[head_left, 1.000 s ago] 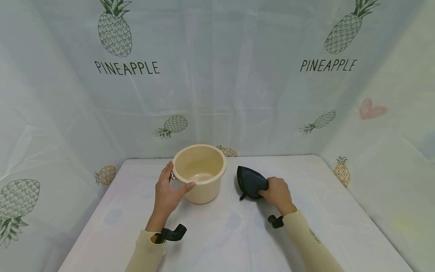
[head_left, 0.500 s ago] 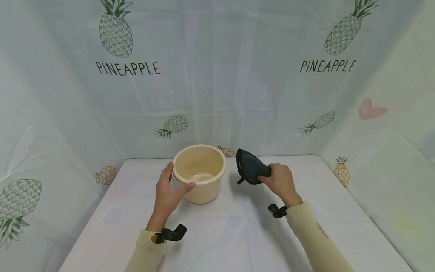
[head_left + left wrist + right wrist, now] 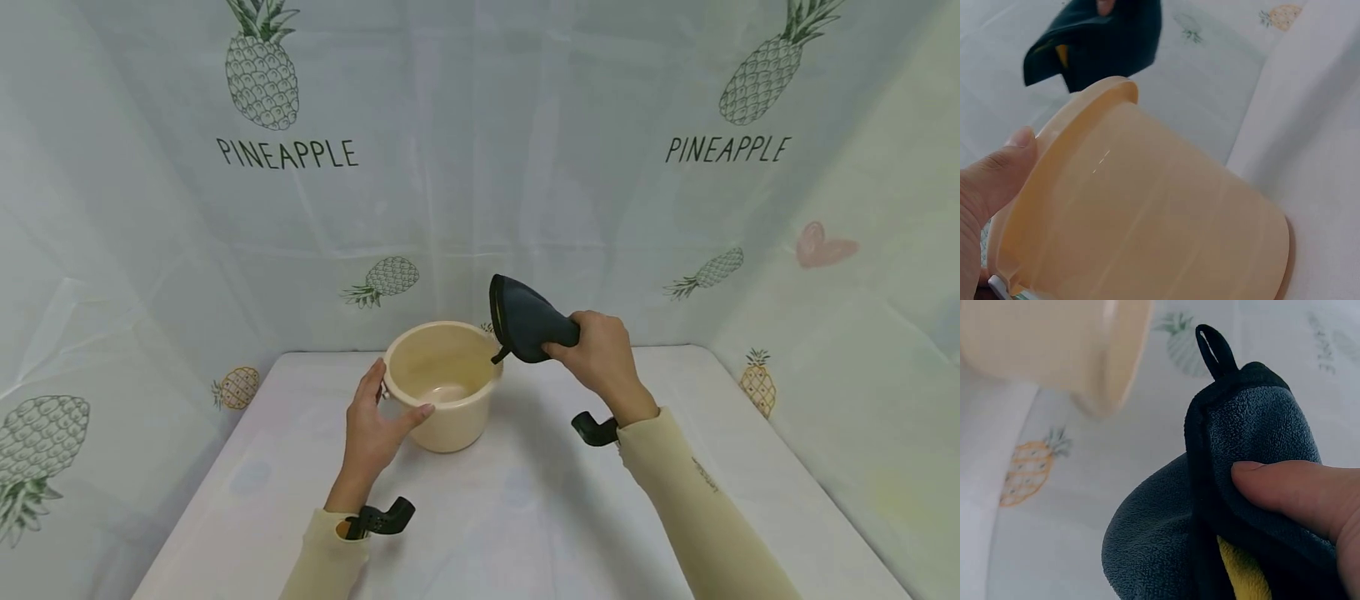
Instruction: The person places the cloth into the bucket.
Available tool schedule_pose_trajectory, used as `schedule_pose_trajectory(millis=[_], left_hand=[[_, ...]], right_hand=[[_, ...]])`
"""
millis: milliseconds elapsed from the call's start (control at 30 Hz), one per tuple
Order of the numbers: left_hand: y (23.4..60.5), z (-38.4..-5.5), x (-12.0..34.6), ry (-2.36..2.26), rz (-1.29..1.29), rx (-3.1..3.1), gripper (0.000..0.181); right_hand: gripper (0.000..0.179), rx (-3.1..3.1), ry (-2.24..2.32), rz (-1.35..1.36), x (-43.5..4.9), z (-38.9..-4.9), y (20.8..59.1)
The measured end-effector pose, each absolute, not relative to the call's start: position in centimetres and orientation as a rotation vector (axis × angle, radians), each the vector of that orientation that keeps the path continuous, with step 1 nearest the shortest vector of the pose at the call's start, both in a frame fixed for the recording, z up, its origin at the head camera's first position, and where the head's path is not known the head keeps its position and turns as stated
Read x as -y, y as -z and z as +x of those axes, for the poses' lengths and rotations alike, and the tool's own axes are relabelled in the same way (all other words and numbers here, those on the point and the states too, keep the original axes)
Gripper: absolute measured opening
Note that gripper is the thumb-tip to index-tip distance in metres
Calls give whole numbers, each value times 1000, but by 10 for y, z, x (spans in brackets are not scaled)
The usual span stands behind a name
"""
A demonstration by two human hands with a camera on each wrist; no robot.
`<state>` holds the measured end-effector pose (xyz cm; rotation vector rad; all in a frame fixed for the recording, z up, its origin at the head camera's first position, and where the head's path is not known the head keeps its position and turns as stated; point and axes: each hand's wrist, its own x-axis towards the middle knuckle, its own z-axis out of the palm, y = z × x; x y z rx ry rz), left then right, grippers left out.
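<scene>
A cream plastic bucket (image 3: pixel 451 427) stands upright on the white-covered table. My left hand (image 3: pixel 373 437) holds it at the near left of its rim, thumb (image 3: pixel 1005 165) laid along the lip in the left wrist view. Raised over the bucket's right side is a folded dark blue-grey microfiber towel (image 3: pixel 529 323), gripped at its right end by my right hand (image 3: pixel 606 360). Black binding edges the towel, and a hanging loop (image 3: pixel 1215 353) sticks out at its corner. A yellow inner side (image 3: pixel 1242 570) shows in the fold. The right hand's fingers are mostly hidden behind the towel in the right wrist view.
Behind the table (image 3: pixel 480 533) hangs a pale sheet (image 3: pixel 480 192) printed with pineapples, and similar sheets flank both sides. A black wrist camera (image 3: pixel 382 517) sits on the left wrist, another camera (image 3: pixel 596 428) on the right.
My right hand has lifted the towel off the table and carried it up and left, so it now overlaps the bucket's right rim. The left hand and bucket have stayed in place.
</scene>
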<state>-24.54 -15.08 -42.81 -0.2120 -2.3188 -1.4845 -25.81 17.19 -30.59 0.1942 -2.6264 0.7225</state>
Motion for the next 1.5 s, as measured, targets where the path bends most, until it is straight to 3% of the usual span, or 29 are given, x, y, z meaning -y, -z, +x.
schedule_pose_trajectory(millis=[267,700,1233,1500], left_hand=[[428,-246,151,1498,-168,2336,110],[426,-245,145,1529,-163,2343,108],[434,-248,144,1539,-203,2295,110],[434,-249,153,1498,-202,2303,113]], right_hand=[[31,2626,-803,266,-127,-265,287],[32,2630,-809,381,-74,-281,301],[45,2676,-836,388,-53,-292,318],[42,2688,-881,391,-49,-294,319]])
